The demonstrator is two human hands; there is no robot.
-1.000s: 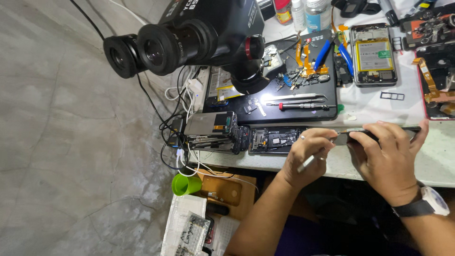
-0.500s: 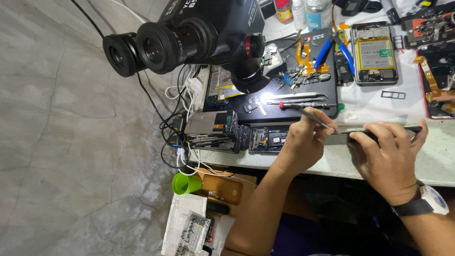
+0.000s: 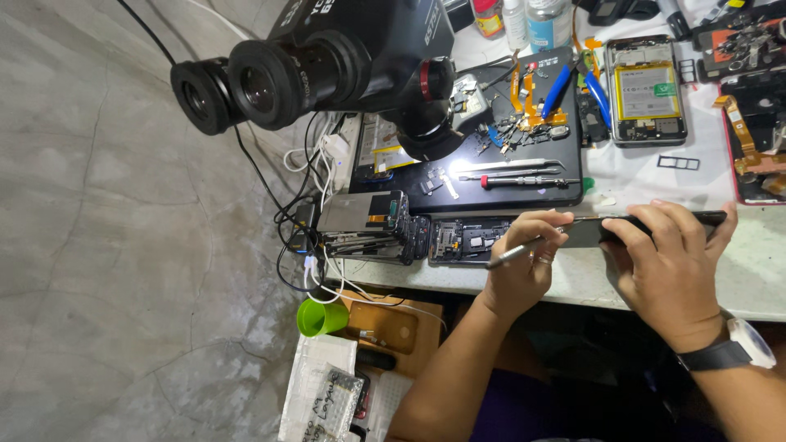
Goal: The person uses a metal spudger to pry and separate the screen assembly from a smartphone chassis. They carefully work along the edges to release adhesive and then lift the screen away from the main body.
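— What's nearest you?

— My two hands, at the edge of the white worktable [image 3: 761, 270]. My left hand [image 3: 524, 266] is clenched around one thin silver metal tool [image 3: 514, 253], its tip against the one dark slim phone [image 3: 647, 229] that my right hand [image 3: 667, 262] grips edge-up just above the table. One watch with a black strap and white case [image 3: 733, 350] sits on my right wrist.

— And beyond that?

— One stack of opened dark phone bodies [image 3: 385, 229] to the left, then one black work mat [image 3: 491, 168] bearing two long silver tweezers [image 3: 512, 169] and one red-tipped screwdriver [image 3: 524, 182].

— Farthest?

— One opened phone with a yellow-green battery [image 3: 644, 90], two blue-handled pliers [image 3: 577, 86], and one black microscope with two eyepieces [image 3: 327, 65].
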